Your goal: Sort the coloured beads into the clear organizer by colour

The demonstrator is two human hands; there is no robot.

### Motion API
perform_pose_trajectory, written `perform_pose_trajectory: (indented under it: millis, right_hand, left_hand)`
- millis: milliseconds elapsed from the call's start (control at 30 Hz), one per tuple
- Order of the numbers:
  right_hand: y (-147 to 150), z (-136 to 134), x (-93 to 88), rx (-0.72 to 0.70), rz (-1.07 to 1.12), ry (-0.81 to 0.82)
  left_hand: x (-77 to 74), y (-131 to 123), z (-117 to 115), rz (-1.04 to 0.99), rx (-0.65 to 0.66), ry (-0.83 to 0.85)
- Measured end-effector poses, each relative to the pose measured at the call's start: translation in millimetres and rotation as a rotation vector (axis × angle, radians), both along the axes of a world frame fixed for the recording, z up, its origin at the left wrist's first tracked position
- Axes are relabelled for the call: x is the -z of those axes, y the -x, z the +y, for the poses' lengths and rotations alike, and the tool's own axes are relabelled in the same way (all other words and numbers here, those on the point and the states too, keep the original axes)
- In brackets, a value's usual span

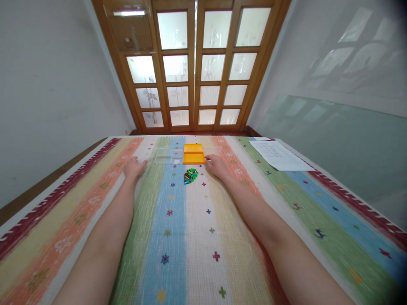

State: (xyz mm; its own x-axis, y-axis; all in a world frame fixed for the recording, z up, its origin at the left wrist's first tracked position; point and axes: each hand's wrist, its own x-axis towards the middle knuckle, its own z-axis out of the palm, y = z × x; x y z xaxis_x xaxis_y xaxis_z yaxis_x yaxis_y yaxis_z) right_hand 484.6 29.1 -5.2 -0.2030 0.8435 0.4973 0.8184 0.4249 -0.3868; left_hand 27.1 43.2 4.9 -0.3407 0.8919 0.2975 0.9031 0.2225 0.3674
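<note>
My left hand (135, 168) rests on the tablecloth at the left with its fingers apart, holding nothing. Just right of it lie clear plastic trays (163, 156), hard to make out against the cloth. A yellow two-compartment box (193, 159) sits near the far table edge, both compartments showing no contents. At its near right corner, my right hand (217, 165) has thumb and fingers closed on the edge. A small heap of green, blue and brown building bricks (190, 176) lies on the cloth just in front of the box, between both hands.
A printed white sheet (278, 155) lies at the table's far right. The striped tablecloth (171, 254) covers the table. Behind it stand wooden doors with glass panes (211, 67). A glass panel (333, 131) leans against the right wall.
</note>
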Motion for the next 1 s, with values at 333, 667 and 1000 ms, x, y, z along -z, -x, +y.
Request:
perform_pose_trajectory:
  millis: [333, 667, 1000]
  right_hand:
    - [16, -11, -12.0, -0.158, -0.129, -0.279]
    - [44, -36, -27.9, -0.354, -0.238, -0.479]
    - [52, -37, -24.2, -0.363, -0.256, -0.424]
  left_hand:
    - [-28.7, -100, -24, -0.071, 0.518, -0.506]
    - [-15.5, -177, -51, -0.159, 0.832, -0.345]
    - [-18.1, -195, -68, -0.273, 0.758, -0.338]
